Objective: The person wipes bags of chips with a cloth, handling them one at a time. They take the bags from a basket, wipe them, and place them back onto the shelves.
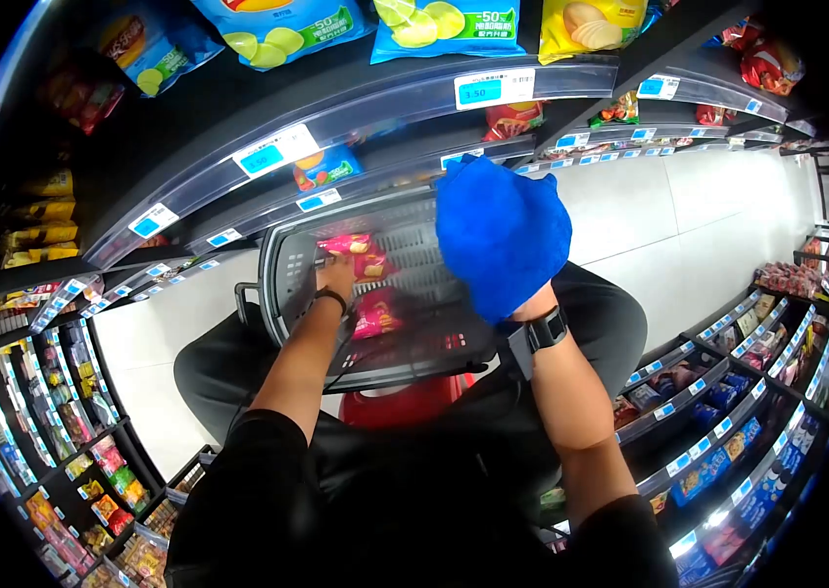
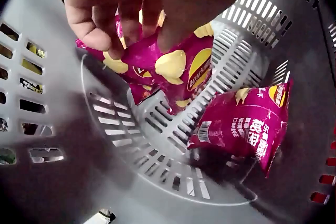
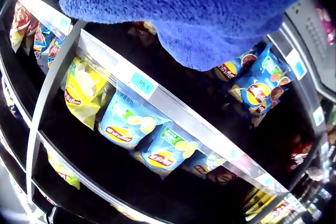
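My left hand (image 1: 334,274) is down inside a grey basket (image 1: 275,279). In the left wrist view, the curled fingers of that hand (image 2: 152,1) hold a pink chip bag (image 2: 170,66) that overlaps other pink packaging. A separate pink bag (image 2: 241,124) lies beside them on the basket floor, seen in the head view as a pink bag (image 1: 375,314) nearer my body. My right hand (image 1: 535,302), mostly hidden, grips a bunched blue cloth (image 1: 503,230) raised beside the basket, in front of the shelves. The blue cloth (image 3: 199,8) fills the top of the right wrist view.
Shelves with a price-tagged edge (image 1: 375,122) curve above the basket, carrying blue chip bags (image 1: 449,29) and a yellow bag (image 1: 591,29). A red object (image 1: 405,402) is under the basket, between my knees. More stocked shelves (image 1: 718,431) stand at right and lower left; pale floor (image 1: 650,211) shows between.
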The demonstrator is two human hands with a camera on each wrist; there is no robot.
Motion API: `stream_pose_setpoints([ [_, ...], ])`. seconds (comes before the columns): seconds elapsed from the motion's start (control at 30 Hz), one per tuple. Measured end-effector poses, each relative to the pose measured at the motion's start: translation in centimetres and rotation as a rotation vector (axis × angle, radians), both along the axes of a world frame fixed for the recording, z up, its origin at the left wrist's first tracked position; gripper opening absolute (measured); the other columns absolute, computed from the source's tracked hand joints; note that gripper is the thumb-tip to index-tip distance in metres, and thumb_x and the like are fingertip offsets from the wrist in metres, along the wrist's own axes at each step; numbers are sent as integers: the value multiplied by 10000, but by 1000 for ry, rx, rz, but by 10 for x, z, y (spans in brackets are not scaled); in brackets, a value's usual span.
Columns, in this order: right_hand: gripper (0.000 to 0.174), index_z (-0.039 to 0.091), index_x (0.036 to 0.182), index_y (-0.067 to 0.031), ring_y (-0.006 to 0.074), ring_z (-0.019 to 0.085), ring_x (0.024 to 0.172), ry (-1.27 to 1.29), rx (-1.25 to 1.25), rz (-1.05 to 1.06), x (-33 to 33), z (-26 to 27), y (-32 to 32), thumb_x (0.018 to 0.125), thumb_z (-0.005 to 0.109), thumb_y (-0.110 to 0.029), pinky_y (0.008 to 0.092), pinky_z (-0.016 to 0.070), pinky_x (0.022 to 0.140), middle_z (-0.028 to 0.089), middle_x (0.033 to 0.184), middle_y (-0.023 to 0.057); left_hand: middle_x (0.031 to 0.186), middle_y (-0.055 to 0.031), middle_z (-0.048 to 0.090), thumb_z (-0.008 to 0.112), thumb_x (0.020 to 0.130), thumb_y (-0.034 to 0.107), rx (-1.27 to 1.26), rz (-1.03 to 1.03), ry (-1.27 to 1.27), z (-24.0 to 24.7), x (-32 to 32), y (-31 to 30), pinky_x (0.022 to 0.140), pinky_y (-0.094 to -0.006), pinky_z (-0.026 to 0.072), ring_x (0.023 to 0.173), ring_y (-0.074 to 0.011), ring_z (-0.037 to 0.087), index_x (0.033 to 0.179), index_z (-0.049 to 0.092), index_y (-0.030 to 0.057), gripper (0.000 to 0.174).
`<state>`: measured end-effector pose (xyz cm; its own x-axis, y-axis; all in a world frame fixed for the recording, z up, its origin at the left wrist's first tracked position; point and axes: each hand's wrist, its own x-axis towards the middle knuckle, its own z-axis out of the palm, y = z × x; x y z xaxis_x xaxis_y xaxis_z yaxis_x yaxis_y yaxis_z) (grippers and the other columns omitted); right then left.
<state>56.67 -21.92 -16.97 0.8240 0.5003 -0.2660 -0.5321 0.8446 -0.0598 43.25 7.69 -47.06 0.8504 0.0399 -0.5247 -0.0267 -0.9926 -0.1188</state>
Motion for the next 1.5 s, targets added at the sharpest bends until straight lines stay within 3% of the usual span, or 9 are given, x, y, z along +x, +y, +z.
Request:
stream_pose_setpoints([
  [0.3,684,438,1428,-62,320,455,1330,53,-83,30,3,4,4,994,341,-581,482,375,1095,445,1482,130,1122,-105,670,611,857,227,-128,321,-128,-11,-11,-1,859,-419,542,1121,-284,615,1034,695,146,213],
  [0.4,695,432,1434,-66,309,444,1343,-13,-88,37,1,4,3,991,345,-594,455,365,1108,440,1486,126,1116,-113,670,615,828,232,-490,-8,-47,47,2,4,892,-427,509,1083,-338,610,945,715,97,205],
  [0.57,631,391,1434,-44,291,473,1302,-233,-24,44,-13,-18,1,1025,336,-522,411,367,1111,468,1435,132,1248,-159,609,621,790,136,-1251,542,-117,124,15,24,963,-358,436,1101,-239,584,815,686,-17,168],
  [0.7,636,399,1443,-86,260,441,1326,-748,-738,94,-19,-24,10,1022,284,-550,398,369,1104,446,1458,93,1388,-136,520,511,795,0,-1877,1056,-269,207,3,25,995,-313,430,1155,-194,560,799,613,-61,118],
  [0.77,583,427,1414,-87,247,472,1289,-518,-106,146,-22,-48,15,1038,287,-509,379,383,1089,477,1417,93,1393,-144,509,478,765,-11,-2064,1086,-359,260,-1,5,1034,-340,426,1207,-216,537,778,593,-51,123],
  [0.83,538,456,1376,-87,225,505,1236,-748,-853,149,-32,-50,33,1045,298,-481,362,403,1065,500,1372,85,1364,-135,524,451,754,7,-2225,1000,-468,297,-8,-17,1113,-406,359,1240,-261,520,1140,577,-87,417],
  [1.0,350,518,1258,-116,184,564,1090,-558,-548,-22,-57,-46,62,1041,387,-358,326,456,960,575,1166,59,1584,-143,292,528,755,-14,-2006,808,-641,355,-16,-94,1088,-393,383,1327,-249,462,775,575,-6,51],
  [1.2,496,425,1416,-87,256,577,1195,-329,-137,327,-80,-45,49,1051,360,-417,419,483,1025,547,1344,134,1524,-268,313,712,719,111,-973,52,-734,395,-27,-156,1108,-511,308,1379,-459,347,1155,605,85,450],
  [1.5,459,451,1403,-80,239,593,1165,-120,-1,500,-95,-32,38,1049,393,-366,397,501,983,576,1319,126,1421,-187,459,847,636,284,-745,-210,-713,392,8,-104,1064,-461,379,1276,-386,462,1423,455,89,901],
])
